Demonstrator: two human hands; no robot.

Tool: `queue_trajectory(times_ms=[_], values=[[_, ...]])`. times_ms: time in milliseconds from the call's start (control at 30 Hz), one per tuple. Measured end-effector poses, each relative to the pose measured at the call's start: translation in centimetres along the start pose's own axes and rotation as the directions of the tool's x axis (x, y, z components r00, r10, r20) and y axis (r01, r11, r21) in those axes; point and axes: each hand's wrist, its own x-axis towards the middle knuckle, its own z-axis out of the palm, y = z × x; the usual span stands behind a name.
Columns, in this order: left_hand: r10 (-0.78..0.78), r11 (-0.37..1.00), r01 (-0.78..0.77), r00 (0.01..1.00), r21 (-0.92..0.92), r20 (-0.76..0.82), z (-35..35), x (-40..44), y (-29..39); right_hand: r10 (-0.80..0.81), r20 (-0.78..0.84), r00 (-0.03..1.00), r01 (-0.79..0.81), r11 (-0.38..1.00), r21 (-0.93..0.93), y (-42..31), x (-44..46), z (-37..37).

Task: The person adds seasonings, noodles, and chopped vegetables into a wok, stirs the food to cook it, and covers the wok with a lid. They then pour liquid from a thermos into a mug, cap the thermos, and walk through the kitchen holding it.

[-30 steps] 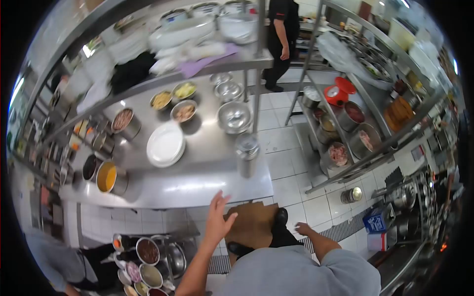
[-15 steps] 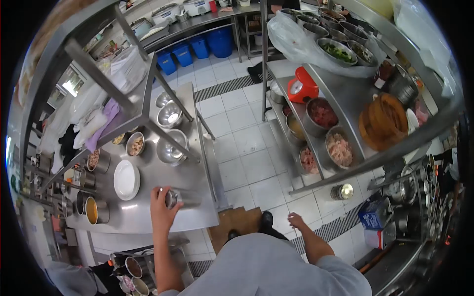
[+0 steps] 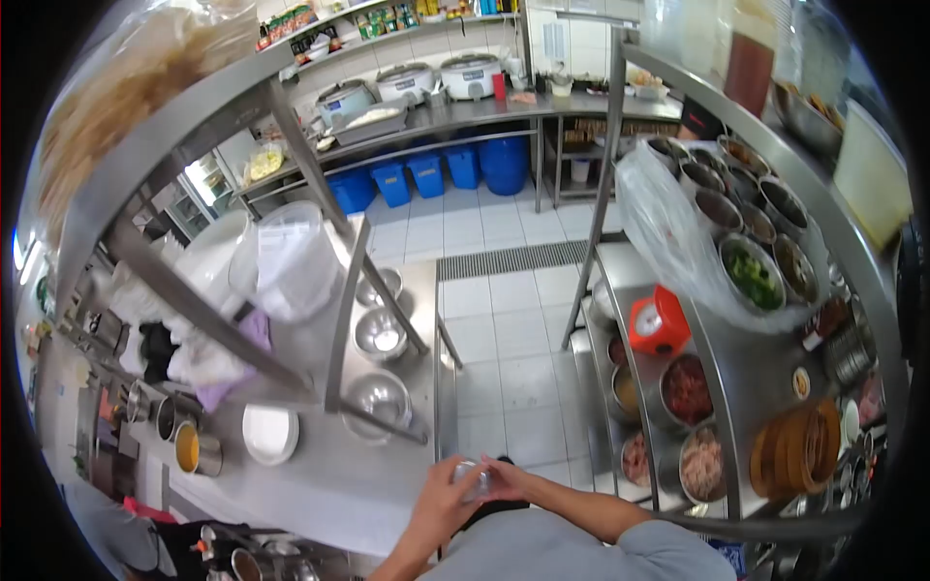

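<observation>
A small shiny cylindrical container, silvery or clear, is held in front of my body near the table's right edge. My left hand wraps round its left side. The fingers of my right hand close on its right side, near the top. Fingers cover most of the container, so I cannot tell its contents or whether its lid is on. Nearest on the steel table are a metal bowl and a stack of white plates.
To the right, a steel shelf carries pots of raw meat, a red scale and bamboo steamers. Shelf posts rise on both sides of the tiled aisle. Blue bins stand at the back. A person is at lower left.
My left hand has brought the container from over the table to in front of my body. My right hand has come in and taken hold of it too. The view has tilted up.
</observation>
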Motion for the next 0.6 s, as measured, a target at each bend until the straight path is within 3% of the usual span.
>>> queue_trajectory(times_ms=[167,233,267,300,367,467,533,600], values=[[0.072,0.990,-0.065,0.996,-0.127,0.048,-1.0,10.7,-1.4,-0.144,-0.116,0.983,0.124,0.979,-0.163,-9.9,0.4,-1.1],[0.105,0.983,-0.095,0.993,-0.158,0.051,-1.7,14.6,-2.0,-0.123,-0.016,0.992,0.123,0.992,0.006,-14.2,0.0,0.7],[0.137,0.975,-0.122,0.988,-0.186,0.070,-1.8,16.1,-2.3,-0.114,-0.018,0.993,0.114,0.993,-0.005,-15.9,0.6,0.3],[0.130,0.976,-0.116,0.990,-0.184,0.061,-1.7,17.5,-2.6,-0.172,0.214,0.962,0.177,0.984,-0.005,-17.5,1.5,-0.2],[0.053,0.980,-0.047,0.998,-0.192,0.025,-1.4,20.3,-3.5,-0.216,0.439,0.872,0.234,0.972,0.012,-20.7,2.8,-0.7],[-0.009,0.983,0.028,0.994,-0.181,0.106,-1.3,24.1,-5.7,-0.111,0.492,0.863,0.082,0.993,0.080,-26.0,5.4,-1.0],[-0.024,0.977,0.052,0.990,-0.207,0.137,-0.9,26.2,-8.8,-0.039,0.169,0.985,0.054,0.995,-0.084,-29.4,8.8,-3.3],[-0.051,0.969,0.086,0.987,-0.231,0.152,1.5,31.7,-12.4,0.002,0.165,0.986,0.014,0.995,-0.097,-36.3,12.4,-5.1]])
